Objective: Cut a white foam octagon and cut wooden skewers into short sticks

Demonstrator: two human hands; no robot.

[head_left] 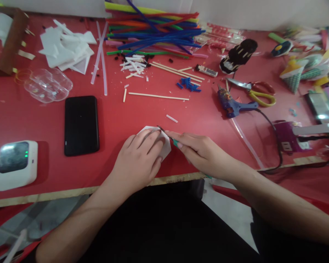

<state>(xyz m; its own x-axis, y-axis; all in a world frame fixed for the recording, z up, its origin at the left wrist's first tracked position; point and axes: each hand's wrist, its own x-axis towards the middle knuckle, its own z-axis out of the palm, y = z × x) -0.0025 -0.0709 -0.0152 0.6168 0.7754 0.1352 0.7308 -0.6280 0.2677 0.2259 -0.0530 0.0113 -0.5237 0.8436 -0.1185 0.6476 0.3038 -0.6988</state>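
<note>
My left hand (142, 155) lies palm down near the table's front edge, with its fingers spread over a white six-sided-looking sheet (166, 147). Those fingers press on the sheet and hide most of it. In my right hand (204, 151) is a cutter knife (176, 143) with a green part on its handle. Its dark blade points left and touches or hovers over the sheet's upper right edge; I cannot tell which. A short translucent stick piece (171, 118) lies just beyond the blade.
Left are a black phone (81, 126) and a white device (17, 165). Beyond are a wooden stick (159, 96), white scraps (67, 47) and colourful pipe cleaners (156, 33). Right are a blue glue gun (233, 104) with its cord, scissors (253, 89) and a purple power strip (290, 137).
</note>
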